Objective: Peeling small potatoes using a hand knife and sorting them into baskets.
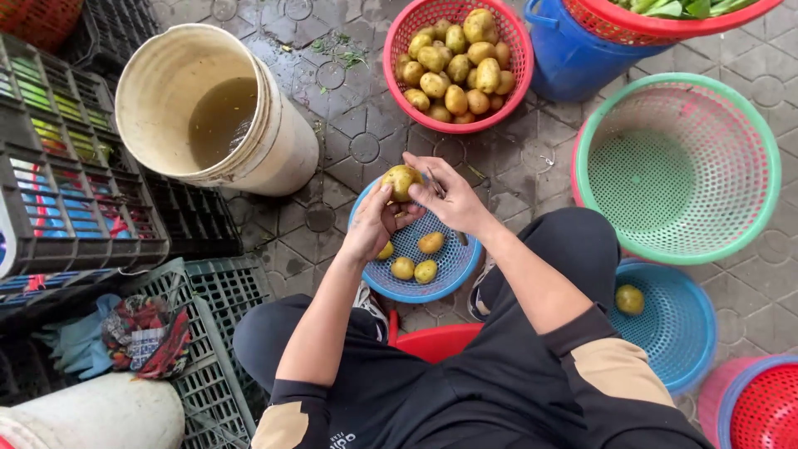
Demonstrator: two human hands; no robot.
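A yellowish, smooth potato (402,180) sits gripped in the left hand (373,223) above a shallow blue basket (453,270) holding a few more. The right hand (449,198) is closed on a small peeler (435,183) against it. Beyond — a red basket (517,50) heaped with potatoes, a cream bucket (274,141) of murky water, and an empty green-rimmed basket (677,170) on the paved floor.

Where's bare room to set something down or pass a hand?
Bare paving between the white bucket, the red basket and the blue basket; the green basket holds nothing. Crowded: crates on the left, and both hands, left and right, on a potato.
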